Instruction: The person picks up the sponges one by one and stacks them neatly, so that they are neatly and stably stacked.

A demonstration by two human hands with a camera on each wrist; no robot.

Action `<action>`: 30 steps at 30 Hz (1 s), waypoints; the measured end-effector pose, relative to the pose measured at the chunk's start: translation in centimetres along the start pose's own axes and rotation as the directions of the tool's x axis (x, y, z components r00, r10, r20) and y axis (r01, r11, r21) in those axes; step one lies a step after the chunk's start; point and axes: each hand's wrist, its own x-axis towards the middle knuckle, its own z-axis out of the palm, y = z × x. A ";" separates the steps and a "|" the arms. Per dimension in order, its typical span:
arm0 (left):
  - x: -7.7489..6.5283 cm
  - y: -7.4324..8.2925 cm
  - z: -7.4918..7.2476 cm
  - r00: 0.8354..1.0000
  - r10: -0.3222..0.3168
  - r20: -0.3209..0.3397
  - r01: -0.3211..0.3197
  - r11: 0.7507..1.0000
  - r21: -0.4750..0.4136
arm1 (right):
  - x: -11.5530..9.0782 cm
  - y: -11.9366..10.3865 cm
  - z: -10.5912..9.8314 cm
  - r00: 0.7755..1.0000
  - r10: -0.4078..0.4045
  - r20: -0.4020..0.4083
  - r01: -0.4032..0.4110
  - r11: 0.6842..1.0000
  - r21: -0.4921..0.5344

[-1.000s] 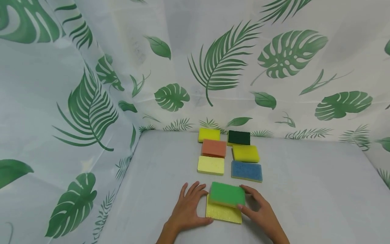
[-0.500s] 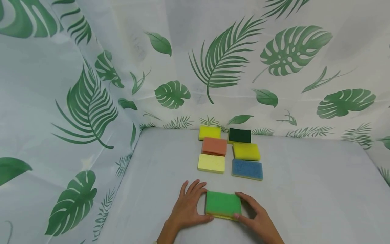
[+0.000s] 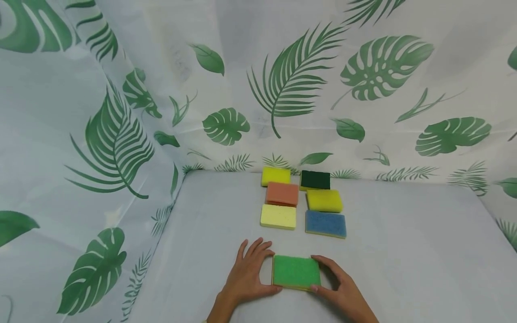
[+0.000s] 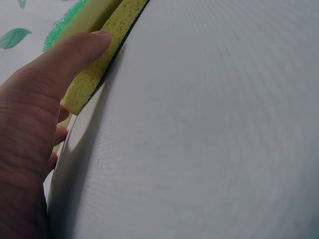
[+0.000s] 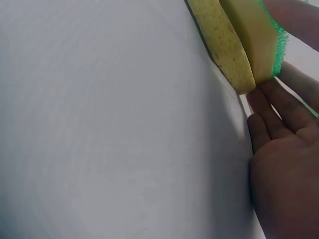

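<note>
A green-topped sponge [image 3: 296, 271] lies on a yellow sponge with a dark underside, which is almost hidden from above. In the left wrist view the porous edge of the yellow sponge [image 4: 92, 82] shows beneath the green-topped one. My left hand [image 3: 247, 278] holds the yellow sponge at its left end, thumb on the near edge and index finger at the far corner. On the right end, my right hand [image 3: 341, 287] grips the green-topped sponge between thumb and fingers. The right wrist view shows both layers, the green-topped sponge [image 5: 259, 40] stacked over the yellow one.
Beyond the hands, two columns of sponges lie on the white table [image 3: 404, 251]: pale yellow [image 3: 278, 216], orange [image 3: 282, 193] and bright yellow [image 3: 276, 176] at left; blue [image 3: 325, 223], yellow [image 3: 324, 200] and dark green [image 3: 315, 179] at right. A leaf-print curtain [image 3: 307, 148] hangs behind.
My right hand has lowered the green-topped sponge toward me and left, from a tilted, offset position to lie flush over the yellow sponge. The left hand has stayed in place.
</note>
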 end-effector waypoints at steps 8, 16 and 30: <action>-0.2 0.0 0.1 1.000 -0.007 0.005 0.007 1.000 -0.015 | 0.1 -0.3 0.1 0.999 0.040 0.020 -0.041 0.999 0.036; -0.2 0.1 -0.1 1.000 0.005 -0.011 -0.006 1.000 -0.030 | 0.3 -0.5 0.3 0.998 0.059 0.035 -0.061 0.997 0.057; -0.6 1.9 -0.7 0.978 -0.210 0.006 0.177 0.805 -0.566 | 0.3 -0.5 0.4 0.996 0.079 0.032 -0.080 0.997 0.015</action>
